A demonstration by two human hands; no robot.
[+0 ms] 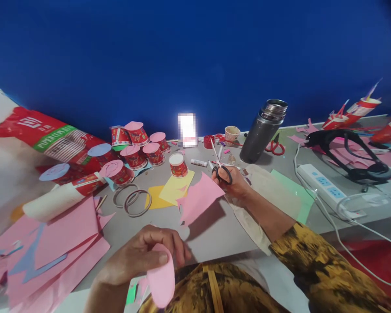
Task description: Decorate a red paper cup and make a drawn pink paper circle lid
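Head view shows us a grey tabletop (221, 245) across the middle of the frame, with a layered pile of pink sheets (71, 230) at the lower left; we judge these light and limp, best lifted by an outer edge with a flat pinch. Smaller than the pile, a loose pink sheet (200, 198) stands tilted near the centre, casting a shadow below it; its right corner comes close to the right grip (237, 184), though we cannot tell whether any finger holds it. We expect it to bend easily and crease or tear at its ragged edges, so a broad margin seems the safest place to take it. The right grip is closed around the black handles of the scissors (219, 165), whose blades are parted and point up the frame; we take these as the stiffest and heaviest piece in hand, safest held by the loops. Smallest is the rounded pink cut-out (162, 282) at the lower centre, pinched near its upper end by the left grip (143, 250), thumb in front. We think it weighs almost nothing, and squeezing hard could dent it.
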